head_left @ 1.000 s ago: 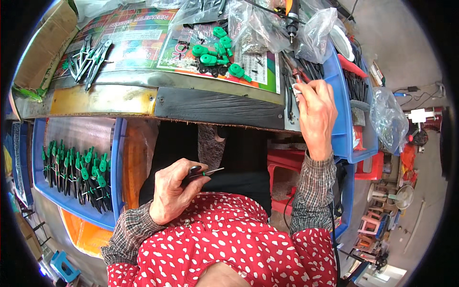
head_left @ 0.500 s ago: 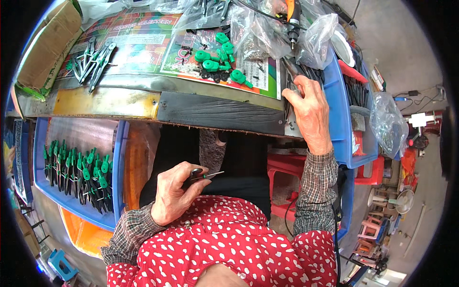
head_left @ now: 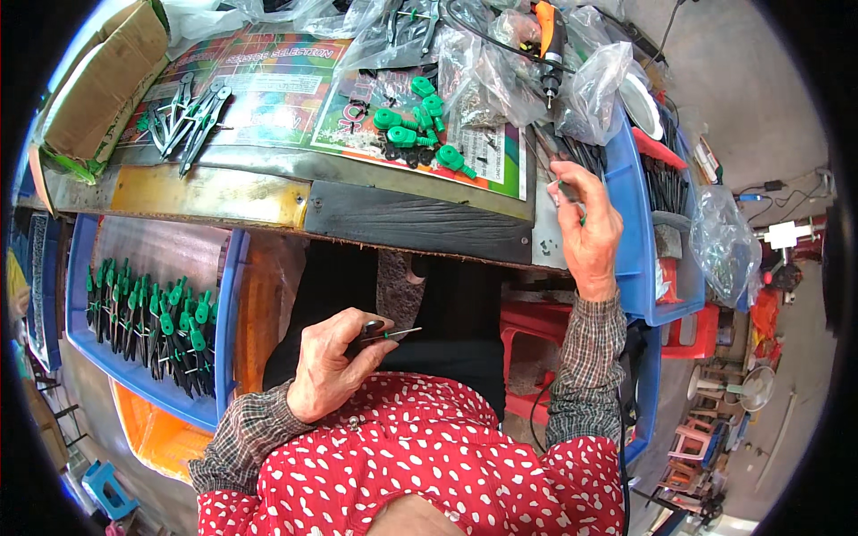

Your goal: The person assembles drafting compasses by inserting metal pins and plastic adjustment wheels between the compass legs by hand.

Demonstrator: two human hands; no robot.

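Pinching a slim black-and-green tool [head_left: 374, 328] between thumb and fingers of the left hand [head_left: 326, 364], above the lap, metal tip pointing right. Curling thumb and forefinger of the right hand [head_left: 590, 239] close together over the right end of the table [head_left: 268, 168], just beside a blue bin [head_left: 633, 232]; cannot tell whether gripping anything. Noted on the table: green plastic pieces [head_left: 404, 137] and hinged metal tools [head_left: 204, 129]. Noted at lower left: a blue tray [head_left: 232, 304] holding green-topped black tools [head_left: 167, 323].
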